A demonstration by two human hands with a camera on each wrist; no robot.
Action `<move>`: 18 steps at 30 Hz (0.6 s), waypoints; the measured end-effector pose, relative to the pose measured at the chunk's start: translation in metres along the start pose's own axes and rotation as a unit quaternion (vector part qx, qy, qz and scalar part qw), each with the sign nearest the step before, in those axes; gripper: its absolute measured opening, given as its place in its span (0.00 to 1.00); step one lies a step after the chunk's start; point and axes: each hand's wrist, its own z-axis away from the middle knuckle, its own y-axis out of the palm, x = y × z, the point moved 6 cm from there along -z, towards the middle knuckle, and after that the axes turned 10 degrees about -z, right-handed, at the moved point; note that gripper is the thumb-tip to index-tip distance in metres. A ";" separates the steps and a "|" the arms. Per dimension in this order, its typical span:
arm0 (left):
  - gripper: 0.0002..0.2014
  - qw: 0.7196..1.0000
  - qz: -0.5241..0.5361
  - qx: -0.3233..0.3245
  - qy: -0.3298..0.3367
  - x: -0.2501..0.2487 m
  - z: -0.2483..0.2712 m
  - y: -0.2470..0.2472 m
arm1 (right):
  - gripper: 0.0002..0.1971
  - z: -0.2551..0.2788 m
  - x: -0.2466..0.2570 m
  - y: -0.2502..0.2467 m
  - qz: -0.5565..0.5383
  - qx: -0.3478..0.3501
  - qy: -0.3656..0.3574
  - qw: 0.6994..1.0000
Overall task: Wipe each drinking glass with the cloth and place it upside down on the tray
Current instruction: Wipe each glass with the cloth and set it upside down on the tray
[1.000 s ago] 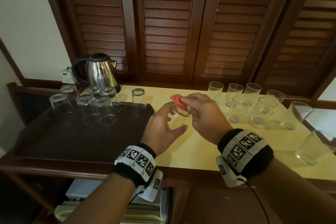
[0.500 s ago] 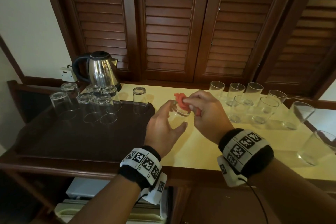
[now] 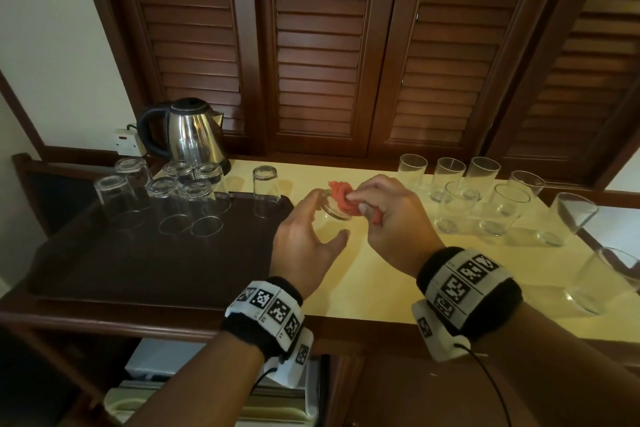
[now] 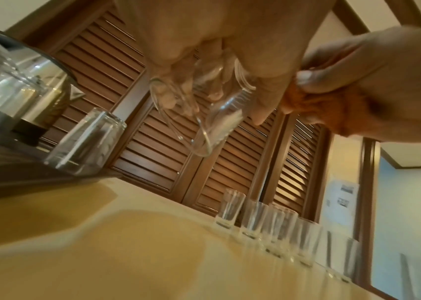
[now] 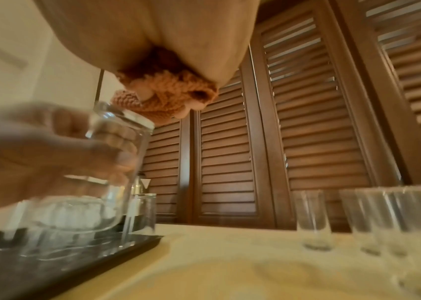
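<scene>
A stainless steel electric kettle (image 3: 194,135) with a black handle and lid is standing at the far left of the counter (image 3: 381,274), a smooth pale yellow surface edged in dark wood. Just in front of it a dark brown rectangular tray (image 3: 138,263) with a low raised rim is carrying six clear cylindrical drinking glasses (image 3: 162,198) set mouth down, five clustered at its far left and one alone at its far right corner. Right of the tray, the left hand (image 3: 304,243) is holding a clear, smooth-walled drinking glass (image 3: 330,215) above the counter, its grip curled round the wall with fingers on the far side and thumb on the near side; the thick base is pointing up and the open mouth down, somewhat tilted. The right hand (image 3: 391,218) is pinching a bunched orange cloth (image 3: 341,198) of coarse, nubbly weave, its grip clamped on the fabric and pressing it against the glass's base. Further right, nine more clear tumblers (image 3: 485,198) are standing upright on the counter, mouths up, in a loose double row trailing toward the near right edge. Behind everything, dark brown louvred wooden doors (image 3: 346,45) are lining the wall.
</scene>
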 end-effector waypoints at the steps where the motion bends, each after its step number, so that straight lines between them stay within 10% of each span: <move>1: 0.31 1.000 -0.006 0.009 -0.001 -0.002 0.003 0.003 | 0.16 0.000 0.000 0.002 -0.002 0.001 0.008 1.000; 18: 0.33 1.000 0.005 0.001 -0.019 -0.005 0.006 -0.001 | 0.12 -0.007 0.014 0.009 -0.019 0.005 -0.005 1.000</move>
